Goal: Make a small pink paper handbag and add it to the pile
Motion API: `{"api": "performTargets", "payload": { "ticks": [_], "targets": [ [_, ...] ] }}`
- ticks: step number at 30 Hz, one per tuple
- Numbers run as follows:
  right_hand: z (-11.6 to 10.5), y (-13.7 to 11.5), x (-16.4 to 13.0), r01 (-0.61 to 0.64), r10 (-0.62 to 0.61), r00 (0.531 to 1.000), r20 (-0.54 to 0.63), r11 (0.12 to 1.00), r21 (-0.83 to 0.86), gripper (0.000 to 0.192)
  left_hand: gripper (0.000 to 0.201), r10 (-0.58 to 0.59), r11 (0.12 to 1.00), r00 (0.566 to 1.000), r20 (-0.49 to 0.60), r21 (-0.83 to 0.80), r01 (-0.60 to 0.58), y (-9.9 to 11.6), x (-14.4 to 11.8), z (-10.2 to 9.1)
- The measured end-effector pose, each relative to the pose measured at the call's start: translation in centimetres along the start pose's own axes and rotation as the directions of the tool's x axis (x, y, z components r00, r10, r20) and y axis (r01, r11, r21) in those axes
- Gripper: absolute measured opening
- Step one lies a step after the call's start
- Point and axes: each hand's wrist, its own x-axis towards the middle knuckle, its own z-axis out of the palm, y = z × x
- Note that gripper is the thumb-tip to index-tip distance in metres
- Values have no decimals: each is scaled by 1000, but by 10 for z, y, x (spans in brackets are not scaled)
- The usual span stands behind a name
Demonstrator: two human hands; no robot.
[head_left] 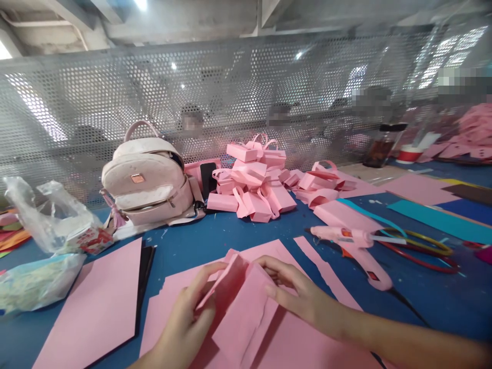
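Both hands were on a folded piece of pink paper [242,302] held low over the blue desk [215,236], just above a stack of flat pink sheets [307,343]. The left hand [184,323] had its grip closed on the paper's left edge, thumb on top and fingers curled beneath, while the right hand [303,297] pinched the upper right corner, fingers pressed along a raised flap. The step in hand looked like folding: one panel stood tilted up and a crease ran down the middle, so the piece seemed partly formed, not yet a closed shape. Finished pink boxes [253,184] with handles lay piled well behind, beside a pale backpack [148,177], which suggested what the folds were working toward. A pink glue gun [353,246] rested on the desk to the right, near but apart from the hands, and a loose paper strip [326,271] lay between it and the sheets. The next move would likely call for pressing the flap flat along its crease while the left hand steadied the edge, then perhaps reaching right for glue.
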Motion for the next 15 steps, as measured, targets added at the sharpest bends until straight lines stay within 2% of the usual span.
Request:
{"api": "performTargets", "payload": {
  "ticks": [4, 8, 12, 15],
  "targets": [
    [0, 0, -1, 6, -6, 1000, 12, 1000, 8, 31, 43, -22, 997, 1000, 6, -74, 23, 0, 0, -2],
    [-1, 3, -1, -4, 4, 1000, 5, 1000, 10, 29, 47, -28, 986, 999, 21, -167, 31, -3, -2, 1],
    [-3, 7, 0, -4, 4, 1000, -20, 1000, 13, 29, 45, 26, 964, 983, -179, -254, -72, -1, -4, 7],
    [-4, 11, 0, -5, 5, 998, -58, 1000, -11, 30, 34, 15, 975, 962, -273, -209, -74, 1, -1, 6]
  ]
}}
